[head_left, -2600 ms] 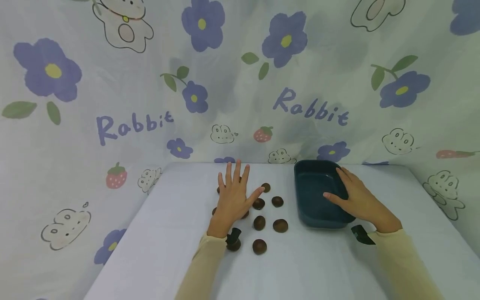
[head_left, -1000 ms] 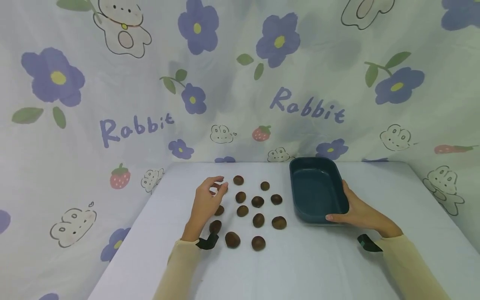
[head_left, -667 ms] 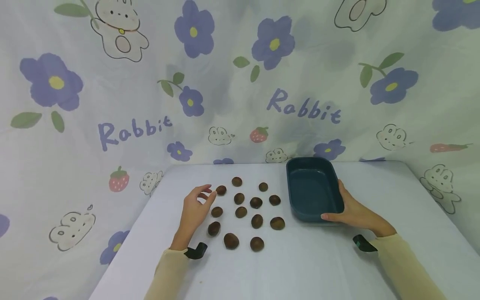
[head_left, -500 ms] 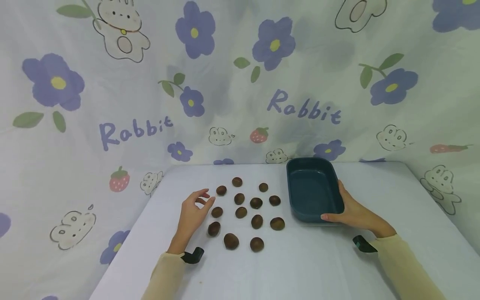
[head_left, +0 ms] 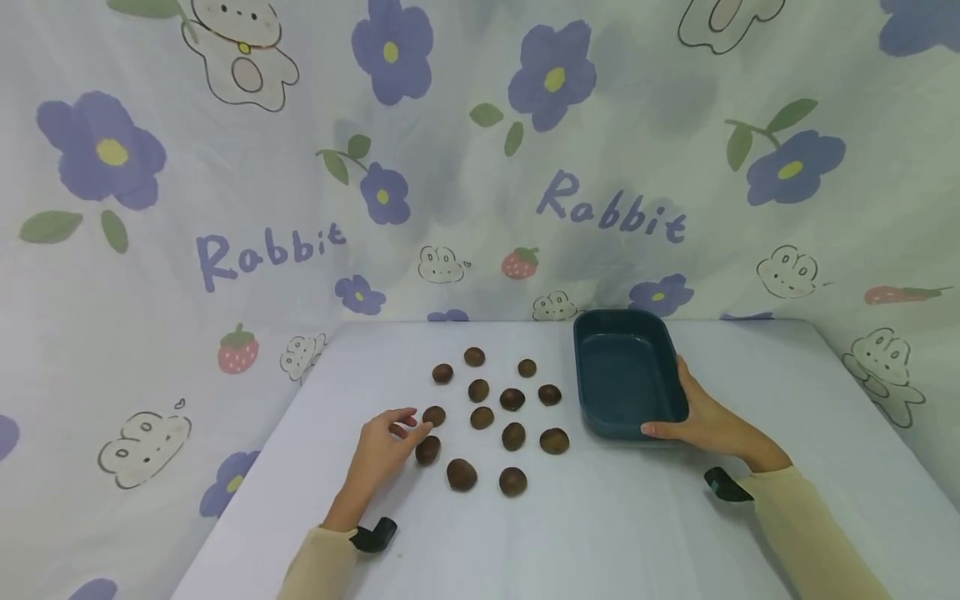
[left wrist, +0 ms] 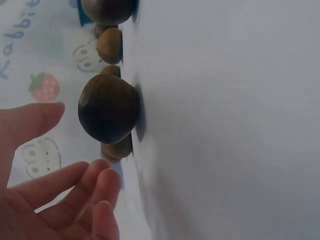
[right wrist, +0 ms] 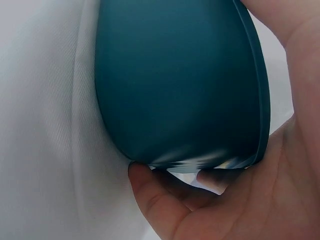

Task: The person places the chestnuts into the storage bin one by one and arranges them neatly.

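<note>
Several brown chestnuts (head_left: 512,400) lie spread over the white table in the head view. My left hand (head_left: 382,446) is at their left side, thumb and fingers apart and loosely bent, with nothing held. Closest to its fingertips are one chestnut (head_left: 433,416) and another just nearer to me (head_left: 427,451). In the left wrist view, a dark chestnut (left wrist: 107,110) appears beyond the thumb, with a gap between. My right hand (head_left: 712,425) grips the right side and near corner of a deep teal-blue rectangular dish (head_left: 628,379). Its fingers reach under the dish wall (right wrist: 175,90) in the right wrist view.
A white cloth printed with flowers and rabbits (head_left: 450,192) hangs behind and beside the table (head_left: 600,533). The dish stands near the back edge, right of the chestnuts. A black wrist device (head_left: 375,535) sits on my left wrist, another (head_left: 726,485) on my right.
My left hand has gone from spread above the chestnuts to their left side, then moved nearer to me. My right hand has slid to the dish's near corner. The chestnuts stay put.
</note>
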{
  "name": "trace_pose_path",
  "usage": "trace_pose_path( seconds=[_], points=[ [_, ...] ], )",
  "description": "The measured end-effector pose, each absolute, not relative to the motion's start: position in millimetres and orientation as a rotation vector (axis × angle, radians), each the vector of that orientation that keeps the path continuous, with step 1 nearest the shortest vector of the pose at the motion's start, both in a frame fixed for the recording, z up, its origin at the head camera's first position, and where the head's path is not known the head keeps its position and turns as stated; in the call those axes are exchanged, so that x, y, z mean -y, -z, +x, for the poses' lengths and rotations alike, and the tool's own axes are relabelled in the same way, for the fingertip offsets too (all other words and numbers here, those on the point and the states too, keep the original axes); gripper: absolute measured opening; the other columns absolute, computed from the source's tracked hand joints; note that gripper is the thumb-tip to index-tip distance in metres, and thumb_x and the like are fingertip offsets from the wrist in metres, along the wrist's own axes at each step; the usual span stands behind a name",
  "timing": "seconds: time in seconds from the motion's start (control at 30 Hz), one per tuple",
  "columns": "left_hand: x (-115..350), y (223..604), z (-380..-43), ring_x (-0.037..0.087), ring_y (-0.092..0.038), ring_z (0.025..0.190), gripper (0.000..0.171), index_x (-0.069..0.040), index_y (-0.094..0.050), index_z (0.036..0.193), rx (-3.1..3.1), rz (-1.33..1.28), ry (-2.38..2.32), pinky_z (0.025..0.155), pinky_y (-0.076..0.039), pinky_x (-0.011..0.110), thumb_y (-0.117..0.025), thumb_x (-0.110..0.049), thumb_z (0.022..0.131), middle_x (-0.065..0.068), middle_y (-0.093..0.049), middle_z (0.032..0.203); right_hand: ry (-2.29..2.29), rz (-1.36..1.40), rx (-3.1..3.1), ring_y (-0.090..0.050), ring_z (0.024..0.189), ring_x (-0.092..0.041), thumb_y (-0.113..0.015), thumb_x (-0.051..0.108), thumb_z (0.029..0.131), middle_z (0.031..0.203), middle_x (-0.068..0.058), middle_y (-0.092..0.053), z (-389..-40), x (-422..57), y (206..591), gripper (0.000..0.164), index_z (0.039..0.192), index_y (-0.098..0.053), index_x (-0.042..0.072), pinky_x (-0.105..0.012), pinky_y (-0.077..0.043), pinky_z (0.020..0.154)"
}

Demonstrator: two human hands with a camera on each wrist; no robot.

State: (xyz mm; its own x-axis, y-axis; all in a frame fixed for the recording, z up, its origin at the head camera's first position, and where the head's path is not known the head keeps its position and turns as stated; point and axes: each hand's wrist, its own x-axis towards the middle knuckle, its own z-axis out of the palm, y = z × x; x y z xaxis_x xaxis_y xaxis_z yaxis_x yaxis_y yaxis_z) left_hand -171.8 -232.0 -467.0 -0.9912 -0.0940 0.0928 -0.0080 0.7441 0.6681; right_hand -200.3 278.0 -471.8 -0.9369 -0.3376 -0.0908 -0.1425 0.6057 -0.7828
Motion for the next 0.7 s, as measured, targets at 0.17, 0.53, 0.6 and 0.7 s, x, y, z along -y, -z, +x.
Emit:
trace_pose_path(
  seconds=[0.17,0.53,0.6,0.7],
  points=[
    [235,467,-161,0.013,-0.066,0.085,0.051,-0.004,-0.072,0.125,2.914,0.085,0.988,0.068,-0.050,0.025,-0.082,-0.038,0.088,0.006,-0.076,0.103,1.229,-0.387,-2.607,0.002,0.155,-0.060,-0.082,0.041,0.086,0.170,-0.025,0.022,-200,-277,471,0.136,0.160,0.029,0.010,-0.082,-0.016,0.113],
    [228,469,-153,0.009,-0.061,0.077,0.041,-0.006,-0.077,0.111,2.959,0.036,0.951,0.064,-0.047,0.023,-0.086,-0.035,0.084,0.003,-0.074,0.092,1.232,-0.378,-2.607,0.003,0.155,-0.060,-0.082,0.041,0.086,0.170,-0.026,0.022,-200,-278,472,0.137,0.159,0.029,0.008,-0.082,-0.015,0.113],
    [228,470,-153,0.009,-0.060,0.076,0.039,-0.007,-0.077,0.110,2.958,0.029,0.950,0.063,-0.047,0.022,-0.087,-0.034,0.084,0.002,-0.074,0.091,1.228,-0.375,-2.609,0.003,0.155,-0.060,-0.082,0.042,0.086,0.170,-0.026,0.021,-201,-278,472,0.137,0.159,0.029,0.008,-0.082,-0.014,0.113],
    [227,472,-153,0.009,-0.059,0.074,0.039,-0.006,-0.077,0.111,2.958,0.015,0.933,0.062,-0.046,0.022,-0.088,-0.032,0.083,0.002,-0.072,0.087,1.215,-0.377,-2.617,0.003,0.155,-0.060,-0.082,0.043,0.086,0.170,-0.026,0.021,-202,-278,473,0.137,0.159,0.028,0.007,-0.082,-0.015,0.113]
  ],
)
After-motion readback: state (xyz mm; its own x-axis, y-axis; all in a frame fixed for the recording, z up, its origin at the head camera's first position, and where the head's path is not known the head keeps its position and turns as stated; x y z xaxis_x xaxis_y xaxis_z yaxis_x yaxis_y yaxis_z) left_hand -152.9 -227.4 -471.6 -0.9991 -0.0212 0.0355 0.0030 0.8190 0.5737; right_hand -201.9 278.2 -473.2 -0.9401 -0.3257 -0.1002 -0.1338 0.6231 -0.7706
